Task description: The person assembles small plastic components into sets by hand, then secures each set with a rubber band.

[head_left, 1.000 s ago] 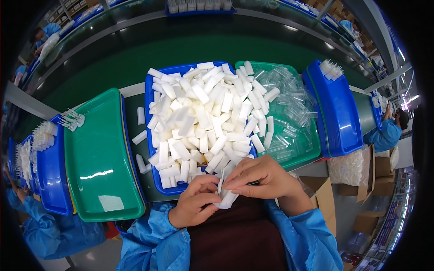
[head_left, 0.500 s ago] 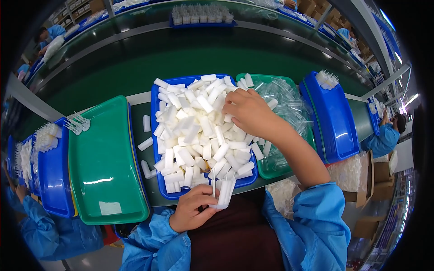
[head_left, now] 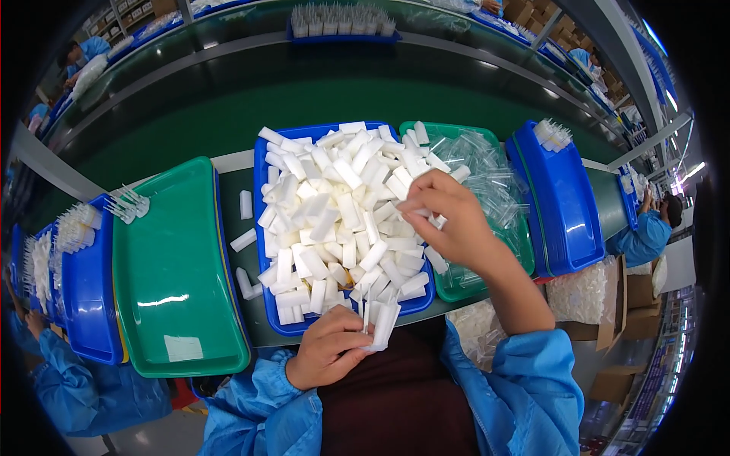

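On a dark green worktop, blue tray, white blocks, shelves beyond.

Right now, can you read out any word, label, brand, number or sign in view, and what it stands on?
No text can be read anywhere.
Green tray on the left: white patch, perhaps a label, no writing legible.
White blocks in the blue tray: no lettering visible.
Boxes on far-left shelves: too small and blurred.

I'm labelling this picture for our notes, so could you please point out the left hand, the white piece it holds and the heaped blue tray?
Left hand (head_left: 328, 353), head view: back of the hand.
White piece (head_left: 385, 325), head view: its long side.
Heaped blue tray (head_left: 286, 328), head view: near-left rim.
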